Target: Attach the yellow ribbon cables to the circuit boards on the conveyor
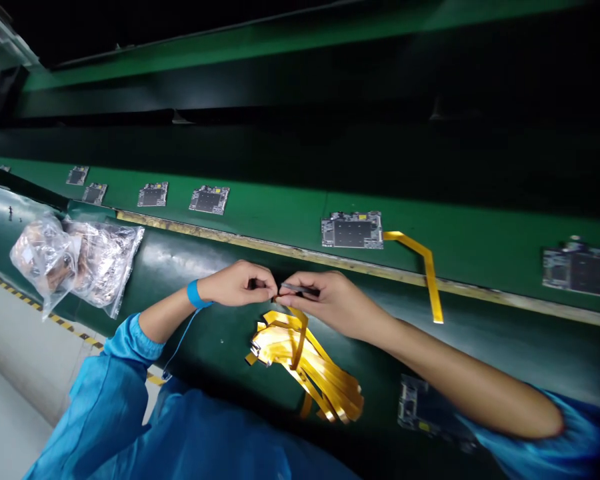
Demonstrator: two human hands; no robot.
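My left hand [240, 283], with a blue wrist strap [199, 294] and cord, has its fingers pinched together. They meet the fingertips of my right hand [337, 303] above the green bench. A slim dark pair of tweezers [300, 289] lies in the right hand's grip. Between the fingertips is the end of an orange flat flex cable, mostly hidden by the fingers. Just below both hands lies a loose pile of such flex cables [325, 373]. Beyond the right hand, a circuit board [353, 231] has one flex cable [429, 267] attached, which hangs over the ledge.
Several more circuit boards [209, 199] lie along the green belt, one [583, 270] at the far right. Another board [430, 410] is under my right forearm, partly hidden. Clear plastic bags [103, 263] sit at left. A pale ledge [280, 250] separates belt and bench.
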